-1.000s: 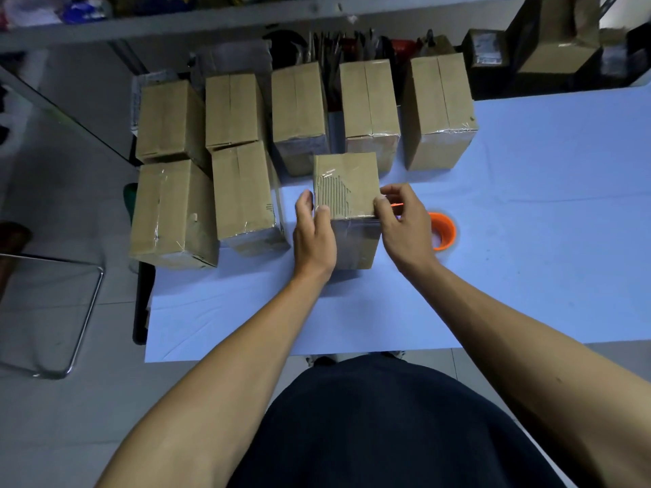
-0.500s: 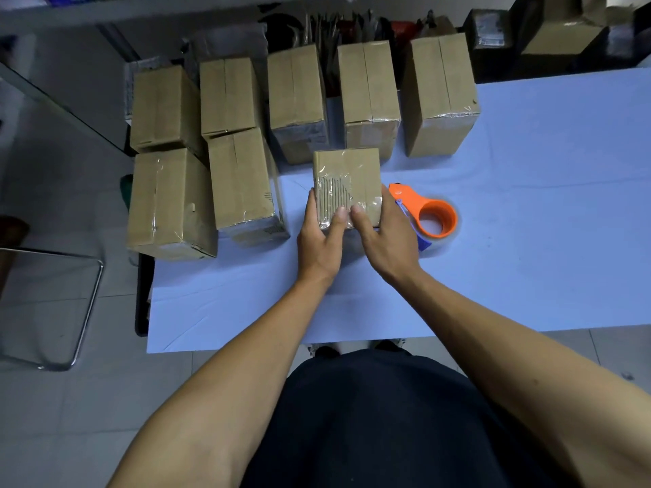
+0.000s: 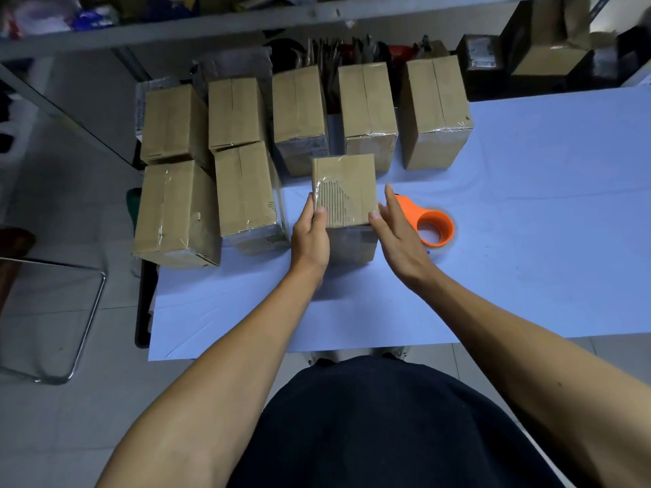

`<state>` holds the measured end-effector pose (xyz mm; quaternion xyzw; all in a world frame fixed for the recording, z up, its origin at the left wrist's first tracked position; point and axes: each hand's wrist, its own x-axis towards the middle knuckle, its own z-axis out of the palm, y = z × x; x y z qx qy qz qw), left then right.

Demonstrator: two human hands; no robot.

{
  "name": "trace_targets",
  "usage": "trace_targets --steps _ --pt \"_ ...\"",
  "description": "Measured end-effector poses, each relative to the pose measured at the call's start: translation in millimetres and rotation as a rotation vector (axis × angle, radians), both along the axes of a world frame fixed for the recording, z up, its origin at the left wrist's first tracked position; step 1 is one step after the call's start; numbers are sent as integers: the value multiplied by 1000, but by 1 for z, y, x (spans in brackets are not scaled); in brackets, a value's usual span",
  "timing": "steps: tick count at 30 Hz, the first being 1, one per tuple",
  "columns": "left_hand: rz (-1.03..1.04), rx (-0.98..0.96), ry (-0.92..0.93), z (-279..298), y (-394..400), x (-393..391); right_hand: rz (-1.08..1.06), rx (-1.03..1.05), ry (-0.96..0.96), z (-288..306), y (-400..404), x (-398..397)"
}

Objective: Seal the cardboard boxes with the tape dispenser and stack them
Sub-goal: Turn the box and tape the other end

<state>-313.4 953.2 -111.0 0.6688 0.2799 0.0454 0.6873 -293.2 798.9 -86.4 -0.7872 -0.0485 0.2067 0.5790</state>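
Observation:
A small cardboard box [image 3: 347, 184] stands on the blue-white table [image 3: 528, 213] in front of me; its top is taped and has a torn patch showing corrugation. My left hand [image 3: 311, 234] grips its left side, thumb on the top edge. My right hand [image 3: 398, 234] is at its right side, fingers spread, thumb touching the top corner. The orange tape dispenser [image 3: 428, 223] lies on the table just right of my right hand, partly hidden by it.
Several taped cardboard boxes stand in a row along the table's far edge [image 3: 436, 110] and in a stacked group at the left [image 3: 176, 209]. A metal shelf with clutter runs behind. A chrome stool frame [image 3: 84, 311] stands on the tiled floor at left.
My right hand slid from the box's top to its right side and its fingers spread. My left hand stays on the left side. The dispenser has not moved.

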Motion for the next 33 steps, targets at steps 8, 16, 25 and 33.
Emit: trace_targets --steps 8,16,25,33 --pt "-118 -71 247 58 25 32 -86 -68 -238 20 3 18" --pt "-156 -125 148 9 10 1 -75 -274 -114 4 18 24" --pt "135 -186 333 -23 -6 -6 109 -411 85 -20 0 15" --pt "28 357 285 -2 -1 1 165 -351 -14 -18 -29 22"
